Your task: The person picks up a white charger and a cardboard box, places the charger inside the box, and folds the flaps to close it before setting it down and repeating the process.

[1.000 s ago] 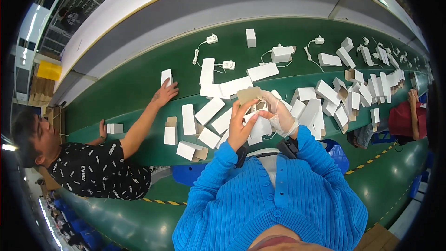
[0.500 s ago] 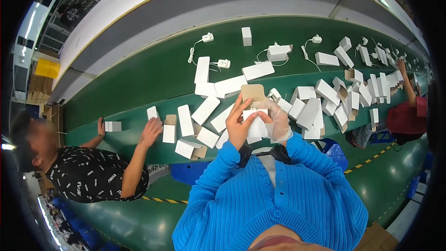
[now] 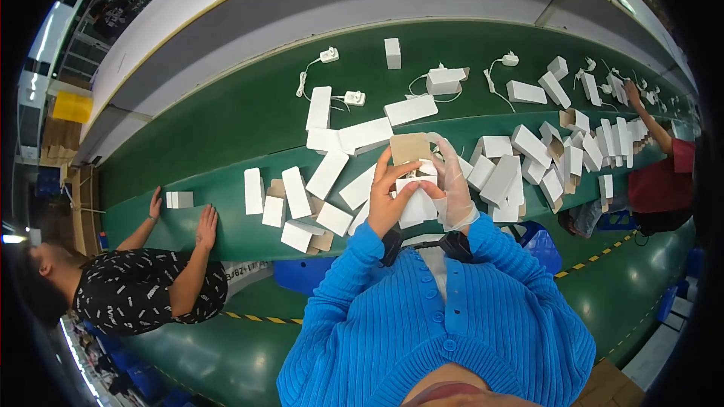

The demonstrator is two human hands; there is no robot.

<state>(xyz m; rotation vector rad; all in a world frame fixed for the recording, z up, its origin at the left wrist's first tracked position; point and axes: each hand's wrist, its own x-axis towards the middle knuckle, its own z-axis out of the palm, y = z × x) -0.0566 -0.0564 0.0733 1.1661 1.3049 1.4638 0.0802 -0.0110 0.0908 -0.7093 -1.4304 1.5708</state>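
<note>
In front of my chest, both hands are at a small white box [image 3: 415, 212] whose tan-lined flap [image 3: 409, 148] stands up. My left hand [image 3: 386, 200], bare, wraps the box's left side, its thumb across the front near the opening. My right hand [image 3: 455, 194] wears a clear thin glove. Its thumb presses the front of the box while its fingers stretch up along the right side. Something white shows in the box mouth between my hands, mostly hidden by fingers. White boxes lie close to my left hand, among them one box [image 3: 358, 188].
Several white boxes [image 3: 501, 181] crowd the green bench [image 3: 219, 128] on both sides. White corded plug adapters [image 3: 354, 98] lie on the far strip. A co-worker [image 3: 143, 279] at left has both hands on the bench beside a small box stack [image 3: 179, 200]. Another person [image 3: 664, 173] reaches in at right.
My right fingers have straightened upward beside the box. The left co-worker's hand has drawn back leftward from a white box, now lying by the others. The right person's hand has moved left.
</note>
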